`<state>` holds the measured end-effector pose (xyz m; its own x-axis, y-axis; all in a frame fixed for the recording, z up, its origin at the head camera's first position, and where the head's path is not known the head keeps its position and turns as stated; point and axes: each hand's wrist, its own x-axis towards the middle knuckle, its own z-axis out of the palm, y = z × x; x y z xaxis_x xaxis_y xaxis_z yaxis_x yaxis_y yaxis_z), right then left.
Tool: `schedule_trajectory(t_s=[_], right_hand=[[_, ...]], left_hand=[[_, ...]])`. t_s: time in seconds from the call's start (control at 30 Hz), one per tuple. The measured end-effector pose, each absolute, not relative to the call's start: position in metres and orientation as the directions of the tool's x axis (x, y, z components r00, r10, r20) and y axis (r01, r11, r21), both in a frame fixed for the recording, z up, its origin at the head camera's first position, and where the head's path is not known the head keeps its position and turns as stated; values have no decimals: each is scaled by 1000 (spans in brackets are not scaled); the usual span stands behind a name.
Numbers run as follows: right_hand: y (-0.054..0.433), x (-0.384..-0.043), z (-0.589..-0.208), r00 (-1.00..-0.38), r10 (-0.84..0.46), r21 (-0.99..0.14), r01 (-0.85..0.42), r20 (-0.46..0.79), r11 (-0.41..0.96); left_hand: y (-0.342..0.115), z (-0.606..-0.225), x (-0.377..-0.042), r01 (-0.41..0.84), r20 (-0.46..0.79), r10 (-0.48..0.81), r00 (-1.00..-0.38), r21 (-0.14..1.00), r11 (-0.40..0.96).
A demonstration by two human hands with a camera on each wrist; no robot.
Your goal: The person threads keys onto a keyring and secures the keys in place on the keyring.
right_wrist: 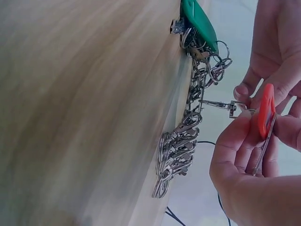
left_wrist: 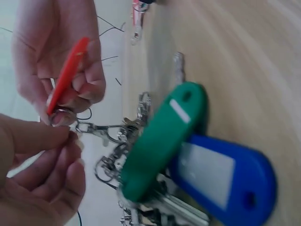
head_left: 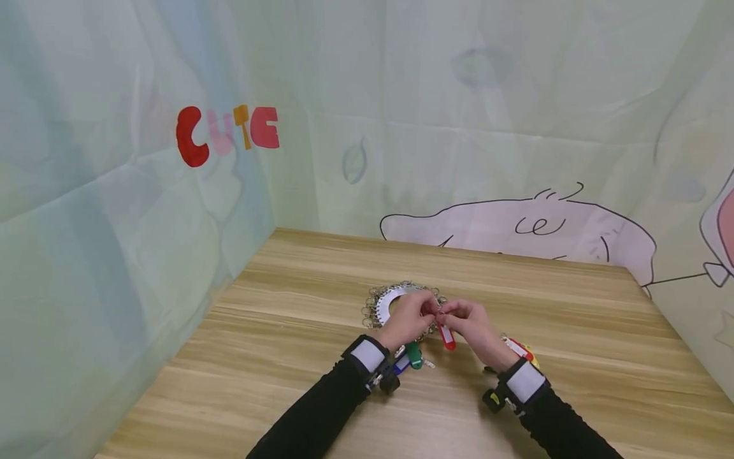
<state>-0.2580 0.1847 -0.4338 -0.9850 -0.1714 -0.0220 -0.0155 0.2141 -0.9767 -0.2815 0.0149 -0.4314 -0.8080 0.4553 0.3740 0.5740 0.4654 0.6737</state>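
Observation:
In the head view, my left hand (head_left: pixel 404 319) and right hand (head_left: pixel 473 325) meet over the right side of a white toothed ring (head_left: pixel 384 307), which is edged with many metal snap clasps. My left thumb and fingers pinch the small ring end of one clasp (right_wrist: pixel 218 104). Opposite, the right hand grips a red key tag (left_wrist: pixel 70 73) by its split-ring end, and a key (right_wrist: pixel 264 150) hangs beside the tag. A green key tag (left_wrist: pixel 160 143) and a blue key tag (left_wrist: pixel 256 176) are near the toothed ring, by my left wrist. Fingers partly hide where the rings meet.
Another red tag (head_left: pixel 518 348) and a yellow tag (head_left: pixel 534 361) lie by my right wrist, partly covered by it. The wooden table (head_left: pixel 275 382) ends at printed cloth walls (head_left: pixel 327 191) at the back and left.

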Motion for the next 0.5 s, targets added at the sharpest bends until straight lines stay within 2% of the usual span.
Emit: schedule_trajectory(t_s=[0.17, 0.37, 0.5], right_hand=[[186, -258, -435, -986, -167, -976, -14, -23, 218], [186, -258, -436, -984, -178, -975, -39, -1, 221], [187, -258, -435, -983, -185, -976, -34, -7, 215]], left_hand=[[15, -435, -281, 589, 407, 439, -801, 667, 457], [15, -437, -284, 526, 354, 411, -840, 717, 457], [15, -435, -284, 539, 347, 440, -829, 704, 462]])
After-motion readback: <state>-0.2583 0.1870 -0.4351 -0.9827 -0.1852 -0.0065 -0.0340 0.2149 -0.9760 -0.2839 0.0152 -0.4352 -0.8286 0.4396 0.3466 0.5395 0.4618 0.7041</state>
